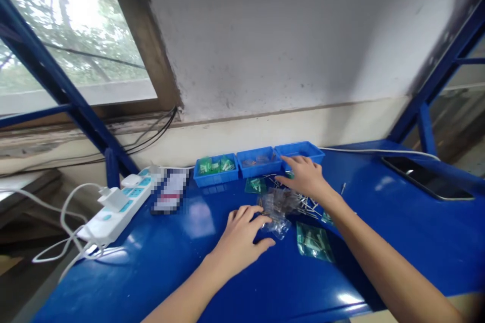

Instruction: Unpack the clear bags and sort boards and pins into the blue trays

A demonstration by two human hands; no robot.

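Clear plastic bags (278, 204) lie heaped mid-table (182, 277), partly beside and partly against a loose scatter of thin metal pins (308, 208). Left hand (242, 236): grip wide, thumb well apart from the fingers, index fingertip at the near-left edge of the heap; whether it presses the film cannot be told. Right hand (304, 177): grip also wide, thumb and forefinger parted, nothing seen held, poised over the far side of the pile just in front of the right blue bin (299, 147). A green bag (314, 243) lies nearer the wearer; the left blue bin (215, 178) holds green packets, the middle blue bin (259, 167) brownish contents too blurred to name. Judgement on method: the left fingertips would best steady the heap lightly while the right pinches one bag by its edge, since slick film probably slides and overlapping bags may come up together. Sweeping sideways would likely spread the pins; a straight lift seems safer.
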